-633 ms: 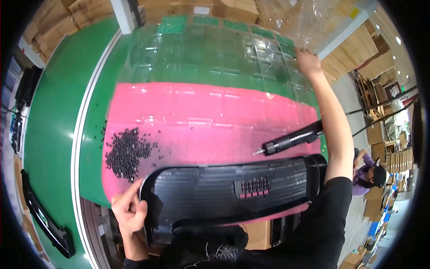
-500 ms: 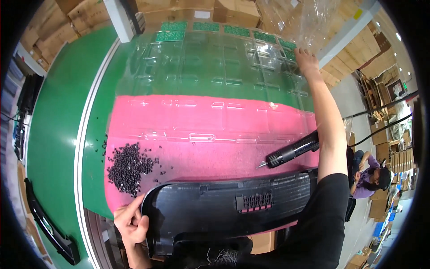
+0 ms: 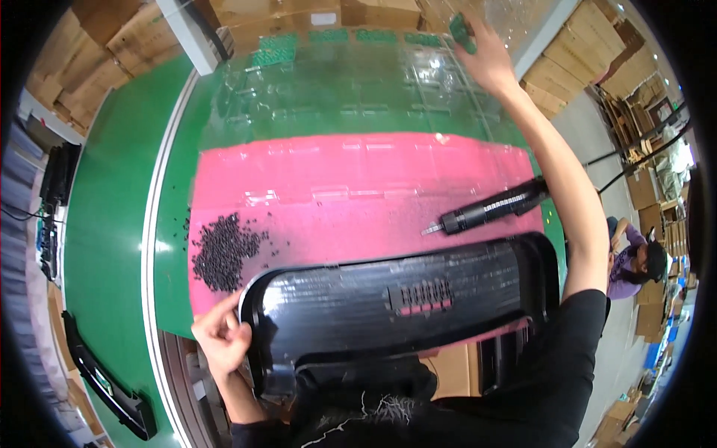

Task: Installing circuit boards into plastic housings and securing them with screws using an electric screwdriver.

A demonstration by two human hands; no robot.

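In the head view, the left hand (image 3: pixel 220 337) sits at the near left corner of a large black plastic panel (image 3: pixel 396 299), fingers curled with the forefinger stretched up along the panel's rounded edge; whether it pinches anything small between thumb and fingers cannot be told. The panel lies lengthwise across the near edge of the counter (image 3: pixel 119 224), ribbed, with a row of small slots near its middle, resting partly on a pink sheet (image 3: pixel 358 187) that covers the green counter top. Just beyond the left hand, on the pink sheet, lies a loose pile of small black screws (image 3: pixel 222 252), with a few scattered around it. The right hand (image 3: pixel 489 56) is stretched far out at the end of a bare arm, over the clear plastic trays (image 3: pixel 336 93) at the far side of the counter, its fingers closed around a small green part (image 3: pixel 461 31) that it holds raised above the trays. More green parts (image 3: pixel 328 37) sit in a row in the trays' far compartments. A black electric screwdriver (image 3: pixel 493 207) lies on the pink sheet, between the panel and the right arm, tip pointing left, touched by neither hand. Cardboard boxes (image 3: pixel 582 60) stand stacked beyond the counter, and another person (image 3: pixel 635 261) sits low at the right.
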